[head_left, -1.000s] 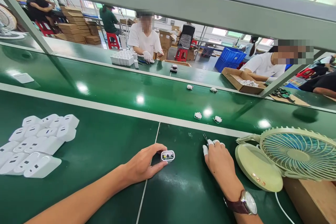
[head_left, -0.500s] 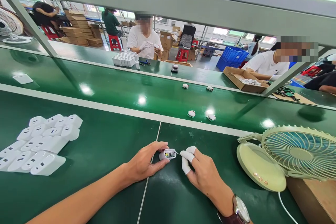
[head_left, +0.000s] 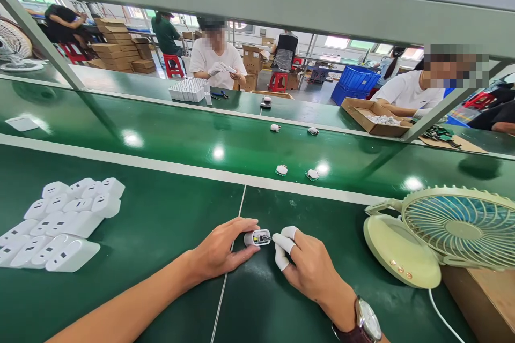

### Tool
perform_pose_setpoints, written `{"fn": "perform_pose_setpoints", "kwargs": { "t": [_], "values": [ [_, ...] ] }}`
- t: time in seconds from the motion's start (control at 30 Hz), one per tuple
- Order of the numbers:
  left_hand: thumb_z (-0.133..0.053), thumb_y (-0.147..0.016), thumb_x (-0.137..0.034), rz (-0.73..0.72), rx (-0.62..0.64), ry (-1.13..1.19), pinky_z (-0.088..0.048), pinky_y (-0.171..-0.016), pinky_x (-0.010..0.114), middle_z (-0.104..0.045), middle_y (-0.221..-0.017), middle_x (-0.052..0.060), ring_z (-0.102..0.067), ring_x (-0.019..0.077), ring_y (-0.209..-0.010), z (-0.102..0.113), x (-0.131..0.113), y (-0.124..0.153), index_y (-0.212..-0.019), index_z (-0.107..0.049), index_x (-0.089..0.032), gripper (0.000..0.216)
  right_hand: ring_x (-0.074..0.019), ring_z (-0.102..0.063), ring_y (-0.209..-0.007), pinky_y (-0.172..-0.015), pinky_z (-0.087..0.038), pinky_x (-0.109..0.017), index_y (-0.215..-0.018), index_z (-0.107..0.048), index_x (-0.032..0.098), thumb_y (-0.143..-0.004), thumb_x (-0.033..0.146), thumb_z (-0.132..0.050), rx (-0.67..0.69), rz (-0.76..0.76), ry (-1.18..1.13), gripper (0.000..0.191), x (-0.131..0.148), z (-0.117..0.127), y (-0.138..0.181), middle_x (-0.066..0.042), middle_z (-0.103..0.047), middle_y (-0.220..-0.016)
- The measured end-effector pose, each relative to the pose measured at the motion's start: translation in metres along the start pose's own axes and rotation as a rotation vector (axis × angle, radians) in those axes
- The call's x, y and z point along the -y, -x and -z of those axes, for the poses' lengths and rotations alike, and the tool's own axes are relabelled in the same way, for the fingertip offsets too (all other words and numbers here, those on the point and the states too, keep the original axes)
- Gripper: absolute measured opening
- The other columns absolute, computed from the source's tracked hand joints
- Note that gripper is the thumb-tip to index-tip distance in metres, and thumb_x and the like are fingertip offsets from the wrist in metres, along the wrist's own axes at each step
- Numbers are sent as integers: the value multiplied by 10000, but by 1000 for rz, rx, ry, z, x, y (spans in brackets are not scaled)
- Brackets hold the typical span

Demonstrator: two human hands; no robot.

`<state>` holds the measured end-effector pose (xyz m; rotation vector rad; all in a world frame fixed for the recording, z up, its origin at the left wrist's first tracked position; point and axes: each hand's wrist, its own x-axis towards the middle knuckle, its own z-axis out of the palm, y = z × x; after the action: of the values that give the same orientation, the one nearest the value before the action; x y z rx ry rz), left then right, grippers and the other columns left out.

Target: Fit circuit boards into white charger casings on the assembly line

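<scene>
Two pinches, angled inward: left grip (head_left: 221,246) on white housing (head_left: 249,239), right grip (head_left: 311,262) (fingertips (head_left: 284,243) capped) on thin tool (head_left: 266,237).

Pale-green fan (head_left: 462,229); blue crates (head_left: 357,83)

A housing (head_left: 248,240) is flanked by the left hand (head_left: 219,249) and the right hand (head_left: 311,265). Further housings (head_left: 76,223) are grouped on the bench (head_left: 169,198) to the left, a fan (head_left: 402,254) to the right; behind, four boards (head_left: 281,170) are spread along the belt (head_left: 181,136).
</scene>
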<state>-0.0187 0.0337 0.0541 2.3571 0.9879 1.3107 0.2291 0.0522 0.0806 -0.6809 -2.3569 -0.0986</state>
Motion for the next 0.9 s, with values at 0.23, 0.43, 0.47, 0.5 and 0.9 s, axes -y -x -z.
{"fn": "perform_pose_setpoints", "kwargs": {
  "t": [0.23,0.43,0.47,0.5,0.9],
  "values": [
    [-657,-958,-138,-69,55,-31,-639,-865,330,-749,-1083,102,-727,202,-954,9,-1,-8,-1274,-639,-202,323,-176,-586,-682,-587,-467,-303,-985,-638,167,-963,82,-516,49,15,54,150,0,2,2,-85,-638,-908],
    [-656,-963,-164,-15,106,4,-632,-885,336,-753,-1085,100,-730,206,-975,11,1,-7,-1243,-651,-217,285,-183,-624,-724,-603,-502,-299,-1115,-654,168,-1010,127,-466,41,-79,125,219,-10,-1,7,-78,-660,-916],
    [-657,-961,-171,0,107,20,-630,-886,334,-754,-1085,100,-731,205,-975,10,1,-6,-1237,-648,-215,280,-184,-628,-723,-601,-502,-298,-1127,-654,162,-1015,131,-454,47,-109,171,231,-15,-2,9,-82,-661,-926],
    [-660,-959,-181,27,110,32,-630,-880,331,-755,-1079,97,-733,203,-966,10,2,-5,-1235,-640,-212,279,-187,-631,-722,-601,-500,-299,-1134,-652,158,-1018,133,-439,60,-142,225,243,-20,-3,10,-85,-663,-932],
    [-707,-916,-363,-11,190,-113,-648,-902,300,-789,-1059,108,-775,211,-950,4,14,1,-1081,-702,-197,234,-236,-552,-499,-531,-384,-461,-828,-697,313,-927,449,-521,-150,-45,141,243,-97,-34,55,-167,-638,-706]
  ]
}}
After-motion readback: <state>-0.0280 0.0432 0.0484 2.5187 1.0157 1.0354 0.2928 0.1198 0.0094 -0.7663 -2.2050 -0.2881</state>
